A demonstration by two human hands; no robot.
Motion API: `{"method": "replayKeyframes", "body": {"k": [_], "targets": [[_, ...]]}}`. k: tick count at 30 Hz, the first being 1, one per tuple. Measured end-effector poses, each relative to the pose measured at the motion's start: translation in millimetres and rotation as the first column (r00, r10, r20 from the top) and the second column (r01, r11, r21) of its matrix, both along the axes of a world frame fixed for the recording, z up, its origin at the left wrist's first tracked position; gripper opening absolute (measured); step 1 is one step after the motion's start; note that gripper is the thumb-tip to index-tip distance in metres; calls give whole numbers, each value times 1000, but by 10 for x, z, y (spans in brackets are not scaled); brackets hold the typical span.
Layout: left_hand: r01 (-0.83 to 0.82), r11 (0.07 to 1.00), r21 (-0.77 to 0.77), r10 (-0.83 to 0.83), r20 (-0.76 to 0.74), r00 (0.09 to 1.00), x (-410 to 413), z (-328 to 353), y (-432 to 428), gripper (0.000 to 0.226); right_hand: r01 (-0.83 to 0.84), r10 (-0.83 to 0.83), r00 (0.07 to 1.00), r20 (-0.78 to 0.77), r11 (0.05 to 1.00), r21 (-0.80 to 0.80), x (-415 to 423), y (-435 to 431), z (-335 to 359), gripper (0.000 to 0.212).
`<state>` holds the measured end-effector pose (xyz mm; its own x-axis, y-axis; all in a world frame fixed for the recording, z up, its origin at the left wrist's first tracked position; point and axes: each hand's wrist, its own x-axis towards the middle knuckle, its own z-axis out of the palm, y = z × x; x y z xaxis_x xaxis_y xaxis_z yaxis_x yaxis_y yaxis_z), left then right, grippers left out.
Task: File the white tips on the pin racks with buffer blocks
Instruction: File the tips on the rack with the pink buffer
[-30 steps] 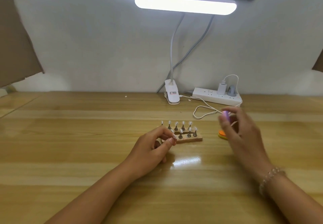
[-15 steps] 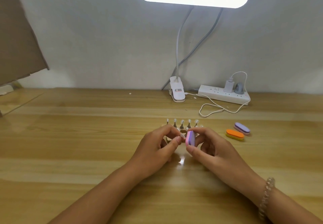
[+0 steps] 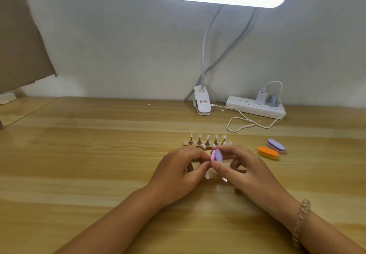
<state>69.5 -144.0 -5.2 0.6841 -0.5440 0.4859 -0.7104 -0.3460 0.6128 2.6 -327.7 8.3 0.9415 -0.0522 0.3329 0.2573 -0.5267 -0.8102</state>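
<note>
— What is changed from a second ago?
— The buffer block (image 3: 216,155) is brought in from 3 o'clock to the pin rack (image 3: 185,143) and is pinched edge-on between the thumb and fingertips of the right hand (image 3: 243,170).
— The left hand (image 3: 178,172)?
— It is curled at the block's 9 o'clock; what is held cannot be told.
— Handling?
— The block is judged light and spongy, the white tips (image 3: 208,136) brittle.

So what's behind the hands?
The far rack with five white tips shows clear. The near rack is mostly covered by the left hand and right hand, which pinches a block; only a few tips poke out. What the left pinches is hidden.
</note>
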Motion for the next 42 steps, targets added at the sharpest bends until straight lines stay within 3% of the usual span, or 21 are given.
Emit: {"method": "replayKeyframes", "body": {"k": [6,12,15,19,23,28,32,35,38,40,42], "targets": [[7,999,-34,-8,-44,999,21,-7,8,10,-66,66,998,-3,997,-49,-42,-10,-5,39],[7,1000,9,-7,-17,1000,11,-25,-8,8,4,-4,1000,-11,1000,-13,1,-9,-13,43],[4,999,-45,-7,-57,998,36,-14,8,9,-65,64,998,-16,998,-28,-37,7,-3,39],[-1,1000,11,1,-22,1000,-9,-14,-16,11,10,-7,999,-51,997,71,25,-16,9,33],[-41,998,-51,38,-73,997,31,-8,10,10,-82,82,997,8,996,-32,-40,38,-7,39],[-29,999,41,28,20,999,-26,-17,-6,7,27,-26,999,-28,999,36,2,12,12,38],[-26,1000,7,26,-30,999,3,-8,3,13,-49,50,999,10,999,-20,-57,48,14,42],[37,999,10,-36,-38,999,-18,1,-6,12,1,9,998,-56,985,174,9,2,27,40],[78,996,-35,-81,-99,992,-32,7,-5,10,45,15,992,-122,878,477,19,-56,75,44],[77,996,-44,-82,-118,990,-26,7,2,12,6,52,993,-108,878,478,-32,-55,73,46],[82,996,-35,-85,-110,990,-18,4,3,12,-56,85,994,-73,942,332,-81,-1,49,44]]}}
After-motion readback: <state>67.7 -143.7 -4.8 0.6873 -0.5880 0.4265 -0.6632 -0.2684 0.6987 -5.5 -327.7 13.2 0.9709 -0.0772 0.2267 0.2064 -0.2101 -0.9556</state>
